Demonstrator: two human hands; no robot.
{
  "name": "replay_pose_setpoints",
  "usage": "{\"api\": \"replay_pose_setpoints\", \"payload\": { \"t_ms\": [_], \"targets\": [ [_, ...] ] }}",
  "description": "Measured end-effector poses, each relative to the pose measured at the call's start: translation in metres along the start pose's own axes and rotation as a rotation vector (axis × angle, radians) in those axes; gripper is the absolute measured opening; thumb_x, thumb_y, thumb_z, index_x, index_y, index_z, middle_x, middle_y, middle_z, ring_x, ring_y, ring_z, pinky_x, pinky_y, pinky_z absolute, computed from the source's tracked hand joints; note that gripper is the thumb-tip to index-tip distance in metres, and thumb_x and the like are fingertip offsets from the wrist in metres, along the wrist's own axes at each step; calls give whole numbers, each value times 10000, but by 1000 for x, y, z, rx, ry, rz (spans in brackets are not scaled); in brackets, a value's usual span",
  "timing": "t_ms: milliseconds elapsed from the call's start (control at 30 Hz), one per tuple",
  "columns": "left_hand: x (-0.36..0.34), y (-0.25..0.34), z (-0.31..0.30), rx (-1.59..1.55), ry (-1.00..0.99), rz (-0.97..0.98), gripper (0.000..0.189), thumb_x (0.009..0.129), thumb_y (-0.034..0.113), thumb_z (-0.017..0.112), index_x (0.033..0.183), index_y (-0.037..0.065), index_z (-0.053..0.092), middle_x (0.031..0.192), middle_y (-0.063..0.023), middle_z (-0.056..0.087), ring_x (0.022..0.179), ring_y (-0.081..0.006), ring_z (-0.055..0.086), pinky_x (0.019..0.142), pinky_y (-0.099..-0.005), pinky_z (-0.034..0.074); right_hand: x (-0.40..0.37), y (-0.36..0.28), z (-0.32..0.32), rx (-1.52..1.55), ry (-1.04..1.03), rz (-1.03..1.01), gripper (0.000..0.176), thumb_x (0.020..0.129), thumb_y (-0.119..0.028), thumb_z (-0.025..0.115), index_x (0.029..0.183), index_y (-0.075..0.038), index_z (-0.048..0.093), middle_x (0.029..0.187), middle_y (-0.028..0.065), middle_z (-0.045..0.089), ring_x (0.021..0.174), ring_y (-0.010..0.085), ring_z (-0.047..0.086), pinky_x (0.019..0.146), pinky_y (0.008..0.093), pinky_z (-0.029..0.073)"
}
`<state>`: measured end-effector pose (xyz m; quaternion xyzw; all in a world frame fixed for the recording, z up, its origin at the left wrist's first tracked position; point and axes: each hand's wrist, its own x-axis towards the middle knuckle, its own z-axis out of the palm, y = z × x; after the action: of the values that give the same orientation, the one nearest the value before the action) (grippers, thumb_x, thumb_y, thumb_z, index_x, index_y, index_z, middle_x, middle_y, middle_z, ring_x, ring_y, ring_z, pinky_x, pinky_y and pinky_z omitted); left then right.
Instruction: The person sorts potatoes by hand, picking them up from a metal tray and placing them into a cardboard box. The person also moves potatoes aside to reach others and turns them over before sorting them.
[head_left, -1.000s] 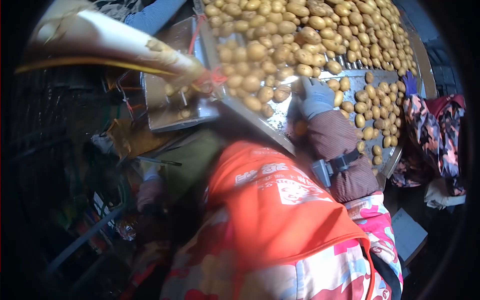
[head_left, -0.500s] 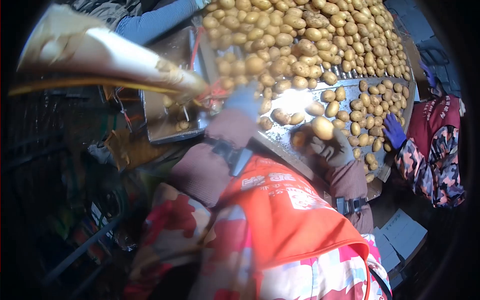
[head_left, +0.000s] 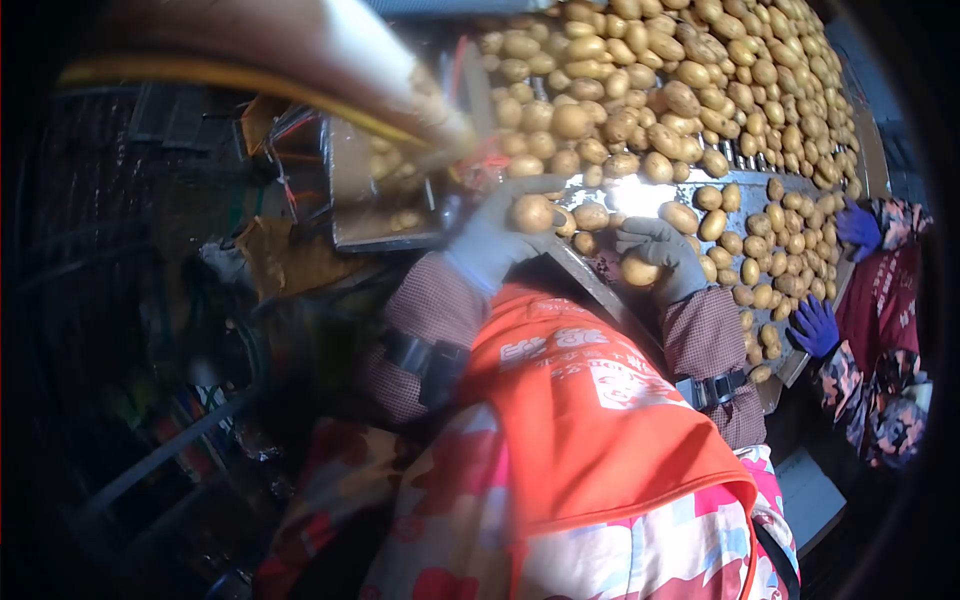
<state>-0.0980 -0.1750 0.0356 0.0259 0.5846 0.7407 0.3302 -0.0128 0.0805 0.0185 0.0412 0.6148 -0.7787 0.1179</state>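
My left hand [head_left: 495, 235], in a grey glove, is curled round a potato [head_left: 532, 213] at the near left edge of the metal table [head_left: 640, 192]. My right hand [head_left: 665, 257], also gloved in grey, has its fingers bent over another potato [head_left: 640, 270] near the front edge. A few loose potatoes [head_left: 590, 216] lie between the two hands. Beyond them, a large heap of potatoes [head_left: 690, 75] covers the rollers.
A metal-edged box [head_left: 385, 243] holding potatoes stands at the left. A blurred pale pole [head_left: 370, 60] slants across the upper left. At the right, a co-worker's purple-gloved hands [head_left: 817, 327] are beside the smaller potatoes [head_left: 790, 245].
The view has shifted, so the table sits further right. My left hand now shows a potato in it. My right hand has turned over its potato, and the co-worker's upper hand has come lower.
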Motion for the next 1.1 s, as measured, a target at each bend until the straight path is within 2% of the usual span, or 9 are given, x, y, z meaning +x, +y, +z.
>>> {"api": "replay_pose_setpoints", "payload": {
  "t_ms": [133, 267, 367, 533, 700, 867, 967, 1033, 1100],
  "targets": [
    [-33, 4, -31, 211, -16, 47, 613, 786, -12, 720, 1362, 42, 517, 1319, -113, 599, 1185, -198, 587, 979, -321, 502, 21, 7, 7, -206, 86, 32, 272, 875, -59, 644, 1133, 19, 680, 1055, 112, 708, 935, 196, 674, 829, 296, 545],
    [-43, -19, -174, 292, 664, -193, 548, 855, 85, 764, 1352, 63, 534, 1224, -89, 627, 1072, -177, 606, 922, -314, 514, 65, -8, 11, -415, 281, 169, 505, 929, -206, 639, 1385, -4, 558, 1273, 134, 661, 1111, 184, 619, 969, 315, 484],
    [-49, 7, -157, 280, 967, 79, 393, 941, 210, 685, 1267, 30, 561, 1156, -109, 652, 1013, -206, 639, 900, -348, 529, 115, -43, 34, -863, 261, 244, 600, 901, -269, 670, 1458, -120, 502, 1290, 167, 657, 1189, 262, 615, 1013, 372, 473],
    [-25, -50, -93, -537, -107, -325, 388, 1025, 362, 536, 1275, 67, 567, 1140, -105, 657, 1049, -249, 656, 913, -398, 542, 163, -18, 40, -1168, 316, 188, 676, 851, -424, 708, 1461, -230, 493, 1247, 165, 674, 1180, 326, 638, 996, 392, 497],
    [18, -21, -7, -563, 85, -393, 392, 1010, 375, 557, 1254, 69, 580, 1180, -97, 656, 1039, -237, 645, 880, -354, 555, 99, -41, 50, -1005, 102, 127, 697, 826, -360, 774, 1447, -162, 526, 1157, 145, 712, 1081, 249, 678, 930, 349, 527],
    [20, -8, 5, -879, -37, -395, 407, 991, 377, 601, 1254, 66, 587, 1240, -96, 649, 1066, -229, 635, 873, -342, 567, 41, -52, 30, 100, 37, 321, 505, 955, -121, 645, 1431, -23, 509, 1233, 133, 655, 1052, 177, 654, 890, 302, 546],
    [5, 0, 25, -868, 53, -352, 422, 996, 384, 598, 1275, 69, 576, 1232, -129, 647, 1055, -250, 641, 833, -340, 582, 19, -28, 4, 211, 286, 203, 463, 994, 15, 528, 1452, -2, 464, 1297, 151, 615, 1068, 183, 651, 915, 286, 551],
    [0, 7, 32, -873, 84, -364, 419, 1022, 395, 552, 1289, 73, 570, 1165, -167, 673, 921, -256, 659, 701, -297, 586, 22, -30, 8, 321, 372, 293, 438, 996, -230, 589, 1370, -15, 517, 1136, 126, 681, 1028, 243, 662, 871, 357, 567],
    [-8, 6, 34, -869, 131, -357, 406, 1017, 380, 567, 1277, 68, 575, 1160, -169, 674, 929, -256, 661, 725, -292, 586, 12, -13, 7, -253, 304, 107, 424, 1006, -243, 572, 1363, -20, 514, 1090, 110, 680, 1000, 239, 663, 842, 352, 572]
  ]
}}
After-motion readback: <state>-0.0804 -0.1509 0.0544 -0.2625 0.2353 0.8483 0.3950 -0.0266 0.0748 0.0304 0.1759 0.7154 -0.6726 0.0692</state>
